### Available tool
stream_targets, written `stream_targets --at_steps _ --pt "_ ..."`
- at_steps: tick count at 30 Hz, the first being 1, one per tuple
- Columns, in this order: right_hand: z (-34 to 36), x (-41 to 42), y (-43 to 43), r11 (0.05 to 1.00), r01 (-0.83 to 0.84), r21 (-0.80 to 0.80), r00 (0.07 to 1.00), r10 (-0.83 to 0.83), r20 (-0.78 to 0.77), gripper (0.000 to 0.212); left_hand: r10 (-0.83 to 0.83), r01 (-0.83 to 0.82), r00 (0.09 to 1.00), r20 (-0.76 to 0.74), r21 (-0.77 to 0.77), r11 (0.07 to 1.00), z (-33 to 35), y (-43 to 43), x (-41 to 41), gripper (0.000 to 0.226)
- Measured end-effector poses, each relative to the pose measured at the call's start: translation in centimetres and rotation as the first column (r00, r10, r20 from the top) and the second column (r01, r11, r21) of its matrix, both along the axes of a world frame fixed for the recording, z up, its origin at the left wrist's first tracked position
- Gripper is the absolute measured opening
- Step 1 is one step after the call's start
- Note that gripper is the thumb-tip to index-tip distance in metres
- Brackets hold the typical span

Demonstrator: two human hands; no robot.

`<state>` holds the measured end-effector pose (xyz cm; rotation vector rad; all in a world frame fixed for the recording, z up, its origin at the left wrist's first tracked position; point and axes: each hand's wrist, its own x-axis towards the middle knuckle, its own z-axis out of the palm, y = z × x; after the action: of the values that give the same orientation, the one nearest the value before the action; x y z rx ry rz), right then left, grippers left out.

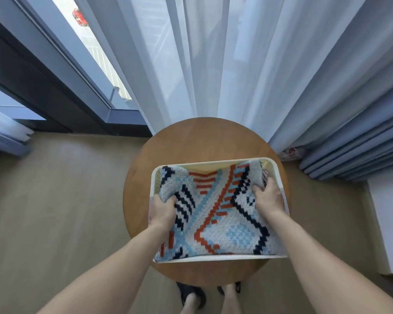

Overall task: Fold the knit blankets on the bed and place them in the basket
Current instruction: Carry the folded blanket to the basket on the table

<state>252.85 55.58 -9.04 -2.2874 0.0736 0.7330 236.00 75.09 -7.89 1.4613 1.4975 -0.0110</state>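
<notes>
Left hand [162, 208], right hand [269, 198]: fingers [171, 199] clutch nubbly knit blanket [216, 214] in rectangular basket [213, 259].

Blue-orange-navy geometric blanket [216, 214], white basket [216, 259]

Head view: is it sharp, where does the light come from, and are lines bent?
Head view: soft daylight comes through the sheer curtain and window; the wide lens fans the curtain folds outward; the knit blanket in the basket is readable but slightly soft; no harsh glare on the round table.
</notes>
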Motion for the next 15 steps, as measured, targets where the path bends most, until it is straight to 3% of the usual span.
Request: stream_targets --at_steps 6,11,15 --pt "-2.4 -0.1 0.8 0.996 0.071 -0.054 0.995 -0.075 -0.069 0.04 -0.029 0.03 0.997 -0.069 0.018 0.999 -2.0 -1.1 0.2 0.028" --pt "-3.1 -0.1 -0.1 0.973 0.173 0.153 0.978 -0.151 -0.144 0.033 -0.051 0.055 0.991 -0.121 0.024 0.998 -2.8 -1.3 0.5 0.043" --pt "-2.7 -0.4 -0.5 0.969 0.164 0.183 0.98 -0.138 -0.144 0.026 -0.077 0.082 0.994 -0.073 0.078 0.994 -3.3 -1.6 -0.2 0.045"
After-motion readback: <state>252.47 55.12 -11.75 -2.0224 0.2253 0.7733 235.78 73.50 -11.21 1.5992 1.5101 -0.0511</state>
